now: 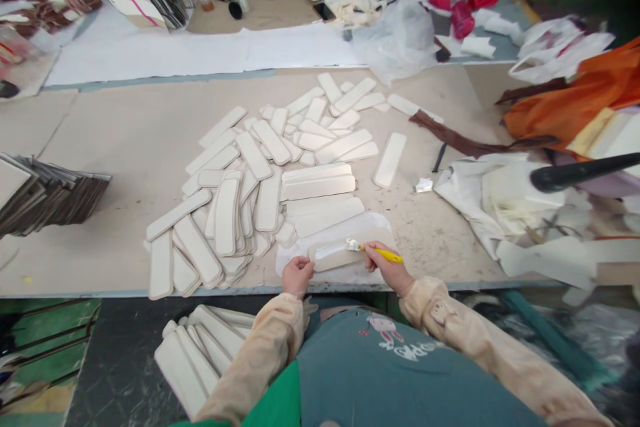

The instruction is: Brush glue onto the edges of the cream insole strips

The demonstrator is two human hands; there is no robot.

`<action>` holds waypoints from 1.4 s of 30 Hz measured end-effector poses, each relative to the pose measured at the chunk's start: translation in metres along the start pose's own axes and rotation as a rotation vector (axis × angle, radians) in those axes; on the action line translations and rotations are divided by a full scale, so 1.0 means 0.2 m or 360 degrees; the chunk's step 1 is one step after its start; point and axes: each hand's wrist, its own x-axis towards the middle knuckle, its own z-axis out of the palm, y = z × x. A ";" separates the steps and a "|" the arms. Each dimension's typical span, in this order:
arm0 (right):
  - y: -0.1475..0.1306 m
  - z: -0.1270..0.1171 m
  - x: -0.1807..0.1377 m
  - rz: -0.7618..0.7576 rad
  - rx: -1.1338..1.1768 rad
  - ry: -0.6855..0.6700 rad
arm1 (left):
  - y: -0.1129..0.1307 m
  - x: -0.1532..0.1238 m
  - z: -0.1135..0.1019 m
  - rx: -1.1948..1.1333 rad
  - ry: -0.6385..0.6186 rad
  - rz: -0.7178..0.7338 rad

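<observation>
Hands bare, sleeves beige: the right hand (385, 267) is closed around a slim yellow-handled brush (389, 255), while the left hand (298, 273) curls nearly closed, fingertips at the left end of a long pale-beige strip with rounded corners (335, 263); whether it pinches or only presses, I cannot tell. The strip lies between the hands, its long axis running left to right, the right end angled slightly away from the person. A white wet-looking streak runs along it, and the bristles touch its upper face, pointing left, the handle slanting right and slightly nearer.

Beneath the strip, a thin white sheet (383, 223) reaches close to the near edge of the beige-topped desk (425, 240). Just beyond, similar strips lie parallel to it; a loose heap of pale strips (227, 213) crowds the left side, some reaching the near edge. Open room stretches right of the sheet, as far as crumpled white material (465, 197). Farther left stands a dark-edged stack of flat pieces (60, 193).
</observation>
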 end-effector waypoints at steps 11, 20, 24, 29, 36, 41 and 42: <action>0.02 -0.36 -0.03 -0.0044 -0.0191 0.0419 | 0.04 -0.02 -0.01 -0.0116 -0.0009 -0.0008; -0.06 0.06 -0.09 -0.0056 0.0014 -0.0246 | 0.02 -0.03 -0.01 -0.0275 0.0001 -0.0060; -0.03 0.24 -0.07 -0.0028 0.0023 -0.0499 | 0.02 -0.04 -0.01 -0.0340 -0.0018 -0.0051; 0.01 0.29 -0.05 -0.0005 -0.0011 -0.0543 | 0.02 -0.04 0.00 -0.0430 -0.0035 -0.0057; 0.04 0.12 -0.04 0.0055 -0.0036 -0.0240 | 0.04 -0.05 0.00 -0.0487 -0.0042 -0.0066; 0.03 -0.10 -0.05 0.0005 -0.0087 -0.0031 | 0.05 -0.06 -0.01 -0.0496 -0.0037 -0.0064; 0.03 -0.14 -0.06 -0.0011 -0.0094 0.0009 | 0.05 -0.06 -0.01 -0.0498 -0.0034 -0.0065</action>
